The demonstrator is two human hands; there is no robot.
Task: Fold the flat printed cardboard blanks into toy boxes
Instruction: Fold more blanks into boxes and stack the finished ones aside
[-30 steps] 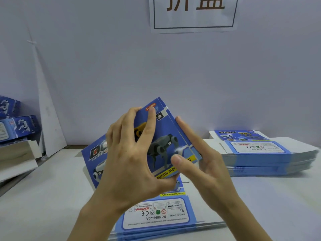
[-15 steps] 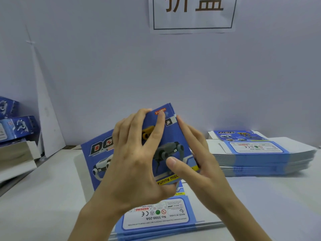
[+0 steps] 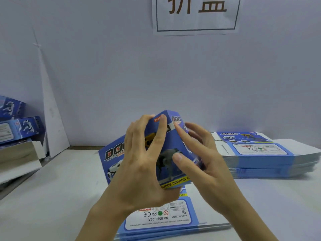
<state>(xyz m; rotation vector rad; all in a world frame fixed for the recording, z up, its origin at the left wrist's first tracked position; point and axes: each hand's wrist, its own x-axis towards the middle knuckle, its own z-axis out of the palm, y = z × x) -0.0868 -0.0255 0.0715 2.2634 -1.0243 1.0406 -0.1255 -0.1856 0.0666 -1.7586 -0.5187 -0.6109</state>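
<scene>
1. A half-folded blue box (image 3: 111, 157) printed with toy dogs and the word "DOG" is held up above the bench (image 3: 52, 197), tilted, with its top corner pointing up and away from the person.
2. The left hand (image 3: 139, 164) holds the box. Its fingers are spread wide over the printed front face, and the forefinger reaches up near the top corner.
3. The right hand (image 3: 205, 159) holds the box's right side. The thumb presses on the front face beside the grey dog, the forefinger lies along the folded side panel, and the other fingers curl behind it.
4. Directly below the hands a stack of flat blanks (image 3: 161, 218) lies on the bench, its white warning label facing up.
5. A second stack (image 3: 264, 159) of the same blanks, taller, lies to the right, well apart from the hands.
6. At the far left edge are folded boxes (image 3: 19, 127), piled one on another.
7. A tall white board (image 3: 52, 119) leans against the wall just beside them.
8. A paper sign (image 3: 196, 14) with large dark characters hangs on the wall above.
</scene>
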